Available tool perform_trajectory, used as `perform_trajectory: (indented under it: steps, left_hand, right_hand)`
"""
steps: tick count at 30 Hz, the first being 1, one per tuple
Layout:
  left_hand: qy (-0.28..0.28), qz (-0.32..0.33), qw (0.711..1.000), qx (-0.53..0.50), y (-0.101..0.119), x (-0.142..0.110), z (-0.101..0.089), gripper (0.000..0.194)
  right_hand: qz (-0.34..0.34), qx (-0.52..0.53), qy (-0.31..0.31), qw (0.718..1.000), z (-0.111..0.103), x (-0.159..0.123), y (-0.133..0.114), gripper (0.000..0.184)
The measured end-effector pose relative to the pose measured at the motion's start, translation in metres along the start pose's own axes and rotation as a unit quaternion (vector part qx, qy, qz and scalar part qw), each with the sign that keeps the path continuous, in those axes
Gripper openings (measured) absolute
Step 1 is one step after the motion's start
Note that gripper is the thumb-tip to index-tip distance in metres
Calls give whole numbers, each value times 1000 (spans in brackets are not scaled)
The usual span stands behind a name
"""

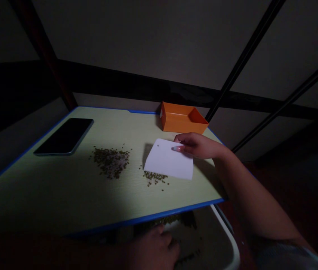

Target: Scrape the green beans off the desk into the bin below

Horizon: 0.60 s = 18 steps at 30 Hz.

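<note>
My right hand [196,145] grips a thin white plastic scraper [170,159] with a small hole near one corner, thumb on top. The scraper is tilted over a small pile of green beans mixed with white grains [156,178], partly covering it. Left of it on the table lies a larger pile of the same mix [112,162]. My left hand [154,249] is low, below the table's front edge, over a white-rimmed tub [233,247]. It is dark and blurred, its fingers somewhat bent; whether they hold anything cannot be made out. More green beans [172,218] show inside the tub.
The pale table [63,187] has a blue edge. A dark-screened phone or tablet [66,137] lies at its left. An orange open box [184,118] stands at the back right, just behind my right hand. Pale panels with dark strips [147,45] rise behind the table.
</note>
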<state>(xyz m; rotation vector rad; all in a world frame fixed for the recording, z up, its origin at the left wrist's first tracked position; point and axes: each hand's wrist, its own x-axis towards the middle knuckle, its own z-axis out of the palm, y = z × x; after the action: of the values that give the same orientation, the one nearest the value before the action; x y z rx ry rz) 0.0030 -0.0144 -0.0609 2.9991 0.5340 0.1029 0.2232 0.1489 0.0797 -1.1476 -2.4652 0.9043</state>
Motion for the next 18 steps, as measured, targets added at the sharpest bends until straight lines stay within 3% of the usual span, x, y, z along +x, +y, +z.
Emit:
perform_trajectory:
  steps: [10, 18]
  left_hand:
    - [-24, -19, 999, -36, 1, 3, -3, 16]
    - [-19, -21, 999, -43, 3, 0, 9, 15]
  right_hand:
    - [-19, -13, -12, 1000, 0, -2, -6, 27]
    - [-30, 19, -18, 999, 7, -2, -9, 23]
